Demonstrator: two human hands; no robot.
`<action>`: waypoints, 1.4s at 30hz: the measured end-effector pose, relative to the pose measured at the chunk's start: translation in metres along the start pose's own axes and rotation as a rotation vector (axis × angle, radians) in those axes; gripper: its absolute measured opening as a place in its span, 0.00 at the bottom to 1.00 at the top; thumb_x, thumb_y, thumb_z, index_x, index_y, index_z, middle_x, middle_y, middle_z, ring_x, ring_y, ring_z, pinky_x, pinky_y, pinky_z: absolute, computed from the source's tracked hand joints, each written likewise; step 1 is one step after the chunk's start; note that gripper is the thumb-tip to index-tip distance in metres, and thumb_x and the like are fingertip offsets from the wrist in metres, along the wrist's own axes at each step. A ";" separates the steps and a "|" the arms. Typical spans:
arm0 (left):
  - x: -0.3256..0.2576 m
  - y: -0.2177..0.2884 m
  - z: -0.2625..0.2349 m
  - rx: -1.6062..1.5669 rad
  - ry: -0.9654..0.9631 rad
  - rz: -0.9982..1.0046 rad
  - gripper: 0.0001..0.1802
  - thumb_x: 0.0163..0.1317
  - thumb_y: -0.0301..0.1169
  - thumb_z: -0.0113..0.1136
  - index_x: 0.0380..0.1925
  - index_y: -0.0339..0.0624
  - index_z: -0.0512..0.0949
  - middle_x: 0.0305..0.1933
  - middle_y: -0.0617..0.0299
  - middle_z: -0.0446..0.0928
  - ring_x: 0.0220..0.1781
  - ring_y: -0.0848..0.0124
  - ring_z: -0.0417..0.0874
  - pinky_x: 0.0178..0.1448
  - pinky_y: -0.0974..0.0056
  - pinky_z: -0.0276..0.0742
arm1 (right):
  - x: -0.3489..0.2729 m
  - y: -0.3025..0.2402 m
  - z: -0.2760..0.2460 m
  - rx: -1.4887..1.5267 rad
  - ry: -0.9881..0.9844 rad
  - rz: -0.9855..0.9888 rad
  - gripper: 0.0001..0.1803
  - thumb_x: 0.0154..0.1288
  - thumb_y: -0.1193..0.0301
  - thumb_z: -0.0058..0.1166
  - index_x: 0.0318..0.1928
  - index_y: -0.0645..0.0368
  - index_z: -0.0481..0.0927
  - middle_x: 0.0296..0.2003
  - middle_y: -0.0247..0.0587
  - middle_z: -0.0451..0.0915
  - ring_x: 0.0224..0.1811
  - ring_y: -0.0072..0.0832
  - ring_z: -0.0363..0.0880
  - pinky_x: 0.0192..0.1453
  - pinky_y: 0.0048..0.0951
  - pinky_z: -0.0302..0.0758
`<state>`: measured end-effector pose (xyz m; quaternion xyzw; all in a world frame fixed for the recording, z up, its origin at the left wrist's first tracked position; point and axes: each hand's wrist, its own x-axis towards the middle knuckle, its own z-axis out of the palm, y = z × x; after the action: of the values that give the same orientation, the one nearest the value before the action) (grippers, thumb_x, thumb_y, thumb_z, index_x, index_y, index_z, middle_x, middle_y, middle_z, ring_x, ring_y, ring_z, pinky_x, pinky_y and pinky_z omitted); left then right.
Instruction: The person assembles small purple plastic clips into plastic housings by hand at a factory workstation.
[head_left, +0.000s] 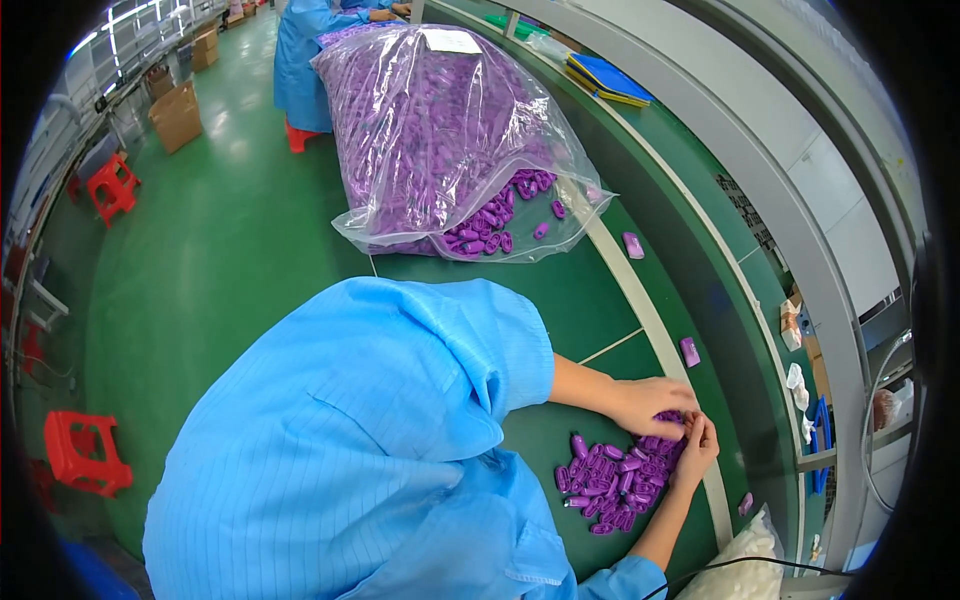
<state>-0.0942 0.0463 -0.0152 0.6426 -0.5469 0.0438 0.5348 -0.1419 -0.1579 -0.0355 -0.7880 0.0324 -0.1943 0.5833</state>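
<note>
A pile of small purple plastic parts (610, 480), oval and hollow, lies on the green bench top (545, 430). At its far right edge my left hand (650, 403) curls its fingers down over some of the purple parts. My right hand (697, 452) meets it there, its fingers pinched close to the left fingertips. Whatever sits between the right fingers is hidden. Both blue sleeves reach in from the left and below. Farther off, a large clear plastic bag (430, 140) full of the same purple parts lies on its side, with several spilling toward its mouth.
Single purple pieces (690, 351) rest along the belt strip beyond a pale rail (640, 290). A white bag (740, 560) lies at the lower right. Blue and yellow trays (608, 78) are at the back. Red stools (85, 453) and a co-worker in blue (303, 60) are to the left.
</note>
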 end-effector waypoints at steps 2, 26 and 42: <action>0.004 -0.012 0.007 0.078 0.356 -0.065 0.20 0.55 0.33 0.53 0.47 0.36 0.70 0.50 0.46 0.67 0.54 0.52 0.67 0.58 0.59 0.63 | -0.003 -0.006 0.004 -0.016 0.008 0.014 0.15 0.66 0.67 0.45 0.41 0.68 0.75 0.36 0.43 0.79 0.38 0.23 0.76 0.43 0.21 0.71; 0.006 -0.014 0.003 0.554 0.174 -0.441 0.10 0.46 0.31 0.59 0.28 0.37 0.80 0.36 0.49 0.71 0.42 0.54 0.74 0.47 0.57 0.71 | 0.002 0.002 0.003 -0.043 -0.031 -0.067 0.11 0.64 0.70 0.47 0.38 0.67 0.77 0.32 0.38 0.79 0.34 0.20 0.75 0.39 0.18 0.70; 0.051 -0.028 -0.014 -0.611 0.032 -0.683 0.21 0.50 0.24 0.61 0.46 0.31 0.72 0.37 0.55 0.77 0.34 0.72 0.80 0.39 0.72 0.77 | -0.004 -0.004 -0.011 0.157 0.191 0.089 0.11 0.62 0.68 0.50 0.38 0.65 0.77 0.32 0.38 0.79 0.32 0.20 0.75 0.37 0.19 0.71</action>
<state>-0.0457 0.0187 0.0057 0.5983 -0.2831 -0.2882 0.6920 -0.1503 -0.1649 -0.0302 -0.7158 0.1075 -0.2443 0.6453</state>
